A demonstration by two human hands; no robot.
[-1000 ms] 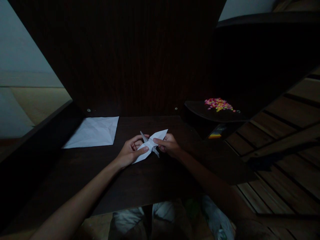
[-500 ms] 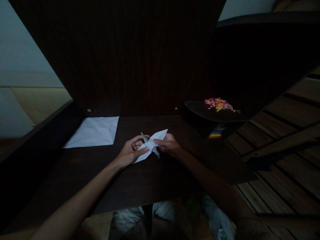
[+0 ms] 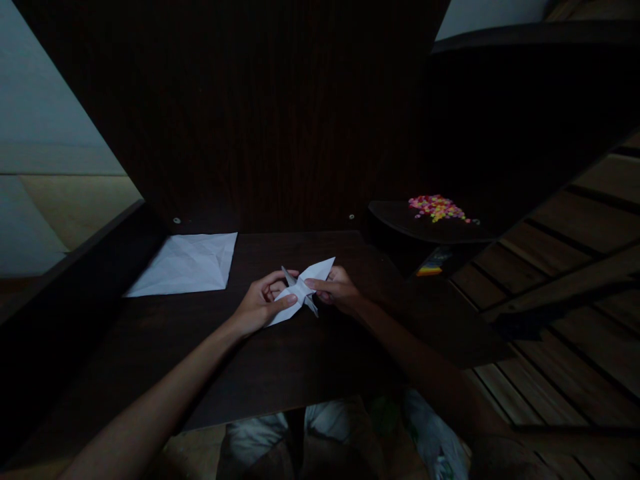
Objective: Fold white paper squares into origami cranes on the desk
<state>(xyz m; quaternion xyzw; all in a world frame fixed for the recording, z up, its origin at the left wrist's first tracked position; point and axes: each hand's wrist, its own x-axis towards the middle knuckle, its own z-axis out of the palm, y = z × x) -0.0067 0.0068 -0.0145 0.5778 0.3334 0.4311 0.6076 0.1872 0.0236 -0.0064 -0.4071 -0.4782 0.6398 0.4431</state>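
Note:
A white origami crane (image 3: 301, 289) is held between my two hands above the dark desk, its wings spread out to both sides. My left hand (image 3: 265, 300) pinches the lower-left wing, thumb on top and fingers behind the paper. On the other wing, my right hand (image 3: 335, 289) is closed, its thumb pressing close to the crane's middle. One thin folded point sticks up near my left fingers, and another points down toward me. The fingertips behind the paper are partly hidden.
Left on the desk (image 3: 240, 380) lies a creased white paper sheet (image 3: 185, 265). A small curved shelf (image 3: 395, 219) at the right bears a heap of small colourful pieces (image 3: 437, 208). Dark panels rise behind and at the left; wooden slats (image 3: 565, 360) are at the right.
Almost nothing differs. The whole view has shifted very slightly, and both hands keep the same grip on the origami crane.

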